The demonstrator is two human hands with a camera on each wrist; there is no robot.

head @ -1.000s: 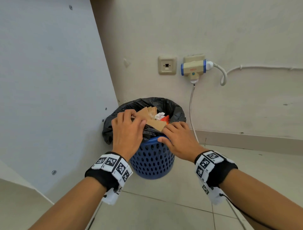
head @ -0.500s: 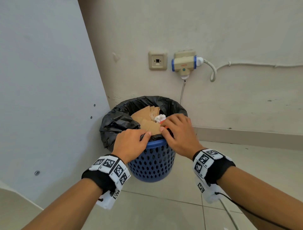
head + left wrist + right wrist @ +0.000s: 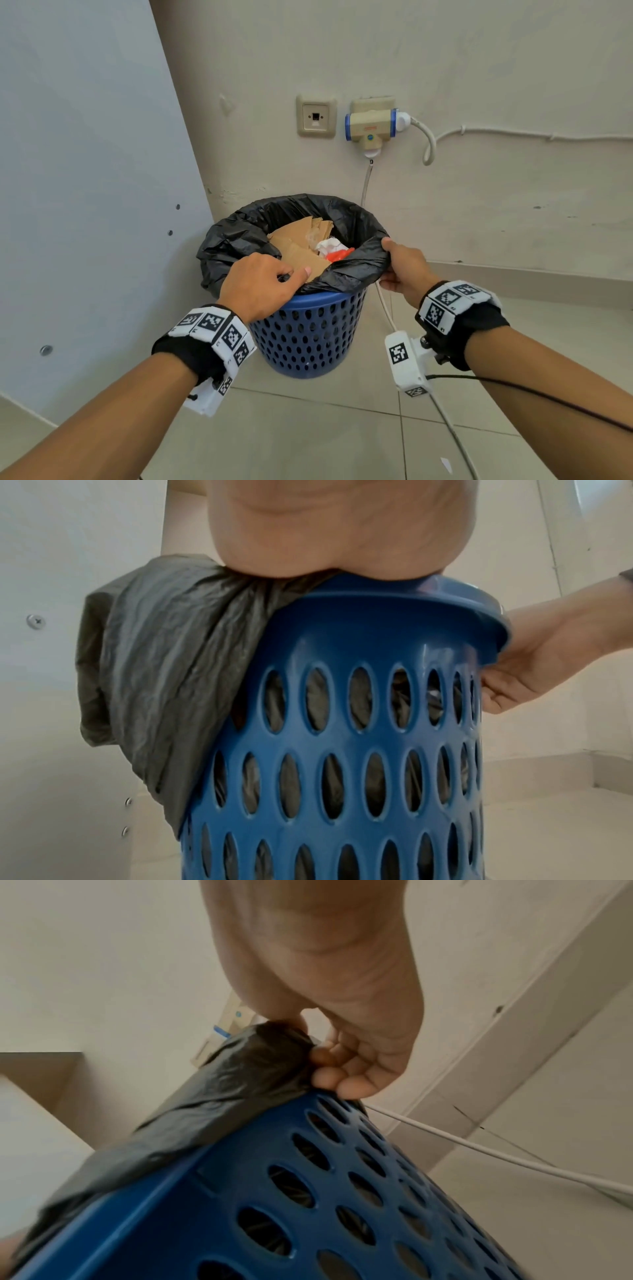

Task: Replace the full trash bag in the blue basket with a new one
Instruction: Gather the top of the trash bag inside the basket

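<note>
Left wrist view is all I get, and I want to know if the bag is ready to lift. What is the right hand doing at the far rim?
Observer: The right hand pinches the rolled edge of the black bag, thumb on top, fingers underneath.
Operator: What is inside the bag?
Observer: Cardboard, crumpled white paper and something orange show at the opening.
Operator: Anything close on that side?
Observer: A white cable hangs from the wall adapter and passes beside the basket, just below the right hand.
</note>
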